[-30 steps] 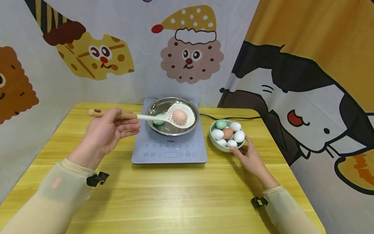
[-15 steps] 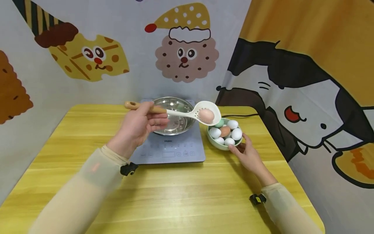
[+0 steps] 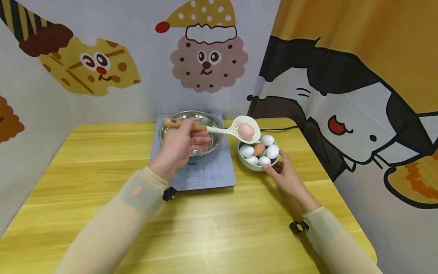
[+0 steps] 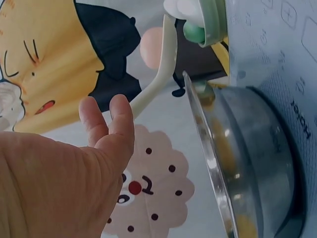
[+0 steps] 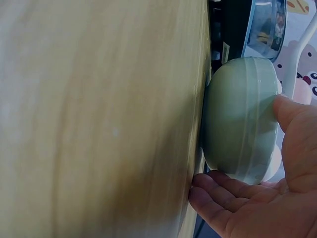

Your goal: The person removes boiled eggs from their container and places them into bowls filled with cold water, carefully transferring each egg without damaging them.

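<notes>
My left hand [image 3: 178, 146] pinches the wooden handle of a white slotted spoon [image 3: 219, 130] between thumb and fingers, with the other fingers held out. A pinkish egg [image 3: 246, 131] lies in the spoon's head, which overlaps the far rim of a pale green bowl [image 5: 242, 119] in the head view. Several white eggs and a brown egg [image 3: 259, 148] fill this bowl; a green egg [image 4: 193, 32] shows at its rim in the left wrist view. My right hand [image 3: 287, 179] steadies the bowl, thumb at the rim and fingers against its side.
A steel pot [image 4: 252, 158] stands on a grey-blue induction cooktop [image 3: 205, 183], partly behind my left hand. A black cord [image 3: 278, 129] runs along the back of the wooden table [image 3: 219, 232]. A cartoon-printed cloth [image 3: 143, 102] hangs behind it.
My left hand has carried the slotted spoon and its egg rightward, from over the pot to the bowl's far rim. My right hand keeps its place at the bowl. The head view has shifted slightly.
</notes>
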Demonstrator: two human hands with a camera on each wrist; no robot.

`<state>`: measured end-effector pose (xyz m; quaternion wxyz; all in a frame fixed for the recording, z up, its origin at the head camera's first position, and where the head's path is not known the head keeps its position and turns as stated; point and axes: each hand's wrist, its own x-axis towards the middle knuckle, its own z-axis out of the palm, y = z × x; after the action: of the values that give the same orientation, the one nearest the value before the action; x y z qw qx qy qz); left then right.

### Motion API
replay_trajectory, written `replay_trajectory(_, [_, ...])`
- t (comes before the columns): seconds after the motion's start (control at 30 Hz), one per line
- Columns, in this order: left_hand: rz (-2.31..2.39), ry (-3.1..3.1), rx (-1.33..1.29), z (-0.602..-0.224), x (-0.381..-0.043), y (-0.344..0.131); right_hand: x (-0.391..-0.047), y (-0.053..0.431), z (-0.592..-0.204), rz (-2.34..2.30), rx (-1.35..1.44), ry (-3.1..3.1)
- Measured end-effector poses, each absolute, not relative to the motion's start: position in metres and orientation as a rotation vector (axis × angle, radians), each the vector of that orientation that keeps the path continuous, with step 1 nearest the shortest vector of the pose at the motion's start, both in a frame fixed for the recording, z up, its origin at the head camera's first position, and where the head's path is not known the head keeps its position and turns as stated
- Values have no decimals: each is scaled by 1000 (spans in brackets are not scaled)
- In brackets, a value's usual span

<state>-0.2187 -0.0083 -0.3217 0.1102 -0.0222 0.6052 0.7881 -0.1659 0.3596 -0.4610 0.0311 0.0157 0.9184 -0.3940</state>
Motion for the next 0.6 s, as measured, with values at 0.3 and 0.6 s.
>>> replay_trajectory(0.3, [2293,1786,-108,-327,-213,17,-167,360,-456,-1219,37,2808])
replay_trajectory(0.6, [2318,1828,-72,-334,-207,33,-155,358,-447,-1210,65,2746])
